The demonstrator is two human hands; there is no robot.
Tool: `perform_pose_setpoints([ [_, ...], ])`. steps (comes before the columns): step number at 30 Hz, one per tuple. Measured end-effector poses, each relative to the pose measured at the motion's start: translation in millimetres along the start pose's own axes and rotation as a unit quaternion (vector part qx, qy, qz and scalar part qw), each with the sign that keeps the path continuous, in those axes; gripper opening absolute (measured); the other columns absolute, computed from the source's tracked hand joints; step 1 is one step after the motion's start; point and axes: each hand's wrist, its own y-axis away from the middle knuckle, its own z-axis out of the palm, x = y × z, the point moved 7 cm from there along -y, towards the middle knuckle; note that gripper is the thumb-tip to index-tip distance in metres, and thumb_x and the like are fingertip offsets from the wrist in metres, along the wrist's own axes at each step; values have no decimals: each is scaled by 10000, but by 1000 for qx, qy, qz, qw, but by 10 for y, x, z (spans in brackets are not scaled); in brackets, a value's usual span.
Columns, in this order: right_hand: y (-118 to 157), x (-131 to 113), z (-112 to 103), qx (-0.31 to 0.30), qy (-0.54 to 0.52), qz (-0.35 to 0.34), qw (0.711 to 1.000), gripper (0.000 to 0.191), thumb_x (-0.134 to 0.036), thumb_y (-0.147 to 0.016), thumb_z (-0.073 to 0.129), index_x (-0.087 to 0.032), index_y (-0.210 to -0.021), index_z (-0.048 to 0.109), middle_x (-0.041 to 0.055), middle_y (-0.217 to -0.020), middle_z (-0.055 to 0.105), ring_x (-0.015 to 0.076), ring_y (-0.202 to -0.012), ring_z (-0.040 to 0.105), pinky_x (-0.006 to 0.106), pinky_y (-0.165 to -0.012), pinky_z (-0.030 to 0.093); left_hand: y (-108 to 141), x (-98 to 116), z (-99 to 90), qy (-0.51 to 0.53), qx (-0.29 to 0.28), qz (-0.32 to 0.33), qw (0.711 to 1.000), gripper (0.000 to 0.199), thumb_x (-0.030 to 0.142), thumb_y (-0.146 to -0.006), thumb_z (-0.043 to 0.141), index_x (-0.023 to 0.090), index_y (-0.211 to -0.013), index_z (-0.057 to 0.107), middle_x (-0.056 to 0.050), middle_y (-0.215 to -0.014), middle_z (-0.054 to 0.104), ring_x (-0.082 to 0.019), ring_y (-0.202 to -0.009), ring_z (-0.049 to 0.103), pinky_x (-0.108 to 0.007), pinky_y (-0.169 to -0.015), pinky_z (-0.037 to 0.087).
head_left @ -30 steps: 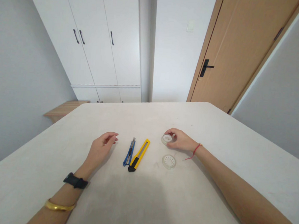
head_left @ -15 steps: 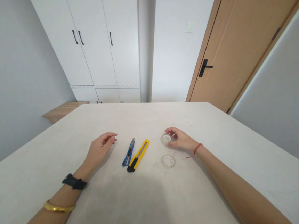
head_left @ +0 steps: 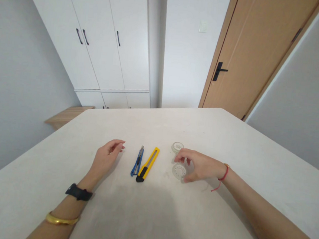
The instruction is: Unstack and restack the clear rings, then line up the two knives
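Note:
My right hand point(head_left: 200, 167) arches over a clear round plastic disc point(head_left: 179, 171), its fingers on the far side and its thumb on the near side. Whether it touches the disc, I cannot tell. Just beyond lies a small clear plastic ring point(head_left: 177, 147), apart from my fingers. My left hand point(head_left: 106, 155) rests loosely curled on the white table point(head_left: 230, 140), holding nothing. Nearest to it is a blue utility knife point(head_left: 137, 162), lying beside a yellow utility knife point(head_left: 147, 165). Both blades are retracted or nearly so.
The white tabletop ends in edges at the left and far side. A wooden shelf point(head_left: 67, 116) stands beyond its left edge. White cupboards point(head_left: 99, 43) rise behind the table, and a wooden door point(head_left: 243, 56) with a black handle stands at the far right.
My right hand has slid off the small ring and toward me, onto the disc, leaving the ring uncovered. My left hand and both knives stay where they were.

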Motion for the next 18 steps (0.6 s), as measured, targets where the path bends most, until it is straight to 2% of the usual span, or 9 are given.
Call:
perform_pose_setpoints([
  [5, -22, 87, 71, -16, 24, 14, 999, 573, -251, -529, 846, -169, -1050, 620, 48, -983, 591, 195, -850, 549, 297, -747, 462, 4, -4, 0, 1, -1, 2, 1000, 382, 499, -837, 525, 180, -1004, 655, -56, -862, 711, -202, -770, 664, -332, -771, 506],
  [14, -39, 44, 75, -3, 15, -2, 1000, 453, -222, -547, 813, -186, -974, 665, 28, -917, 601, 183, -814, 544, 289, -727, 461, 6, 11, -2, -3, 0, 2, 1000, 395, 513, -825, 528, 180, -993, 660, -61, -853, 715, -208, -769, 667, -341, -769, 515],
  [16, -44, 23, 1, 22, -3, -10, 1000, 423, -209, -565, 788, -191, -970, 667, 24, -916, 603, 173, -797, 543, 277, -706, 458, 6, 12, -1, -3, 0, 1, 1000, 392, 513, -825, 529, 182, -990, 660, -60, -848, 714, -208, -767, 667, -339, -768, 517],
  [18, -61, 23, -131, 75, -22, -21, 997, 395, -192, -593, 750, -199, -979, 665, 25, -935, 605, 166, -795, 549, 267, -691, 454, 6, 14, 3, 1, 0, 2, 1000, 392, 513, -828, 525, 183, -992, 658, -59, -847, 714, -208, -765, 667, -341, -771, 517],
])
